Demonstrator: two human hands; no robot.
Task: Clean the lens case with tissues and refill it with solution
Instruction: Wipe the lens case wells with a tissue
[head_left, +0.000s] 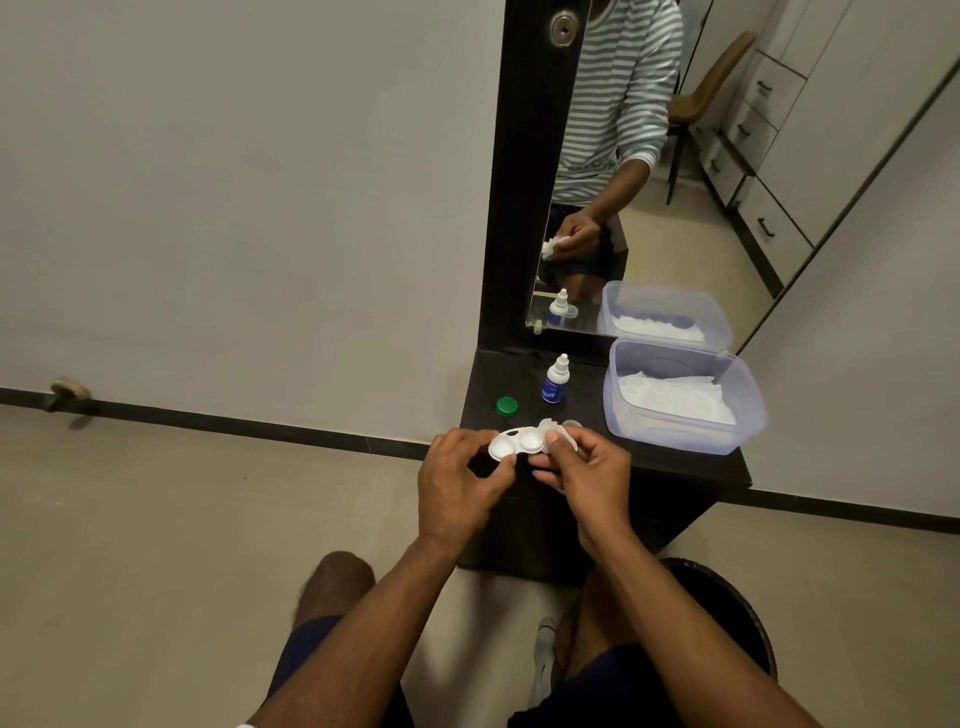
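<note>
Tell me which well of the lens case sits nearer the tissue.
The right-hand well of the lens case; it lies beside the tissue pinched in the right hand.

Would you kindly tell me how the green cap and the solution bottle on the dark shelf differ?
The green cap is flat, low and green; the solution bottle stands upright, taller, blue with a white nozzle top. The cap lies nearer the shelf's left edge, the bottle nearer the tissue box. Neither is being touched.

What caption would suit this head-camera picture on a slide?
Left hand holds the open lens case; right hand pinches a tissue at its edge.
</note>
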